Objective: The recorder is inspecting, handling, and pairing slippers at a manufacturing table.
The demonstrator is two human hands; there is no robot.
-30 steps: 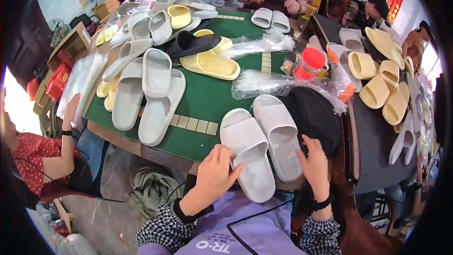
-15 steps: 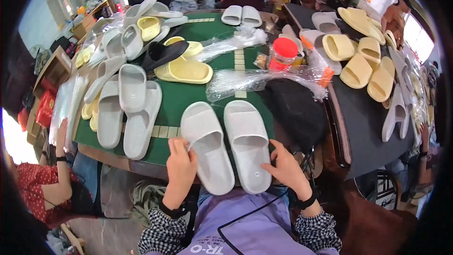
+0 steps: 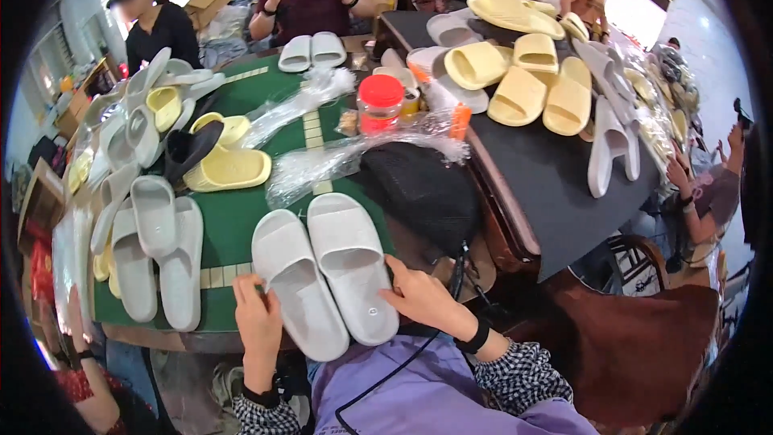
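Observation:
Two pale grey slide slippers lie side by side before me at the green table's front edge, toes pointing away. My left hand [image 3: 258, 324] is at the outer side of the left slipper [image 3: 310, 310], its fingers bent and its thumb close against the slipper's edge. My right hand [image 3: 425, 300] grips the outer edge of the right slipper [image 3: 358, 290], thumb on the footbed near a small round mark and fingers along the side. The inner edges of the two slippers touch. The undersides are hidden.
Grey slippers [image 3: 181, 274] and yellow slippers [image 3: 229, 169] crowd the table's left. Clear bags of white ties [image 3: 298, 173], a red-lidded jar [image 3: 380, 105] and a black cap [image 3: 423, 193] lie beyond. More yellow slippers [image 3: 515, 97] rest on the dark table. Several people sit around.
The two slippers have come together and now touch along their inner edges. My hands have moved inward with them. The view has turned to the right.

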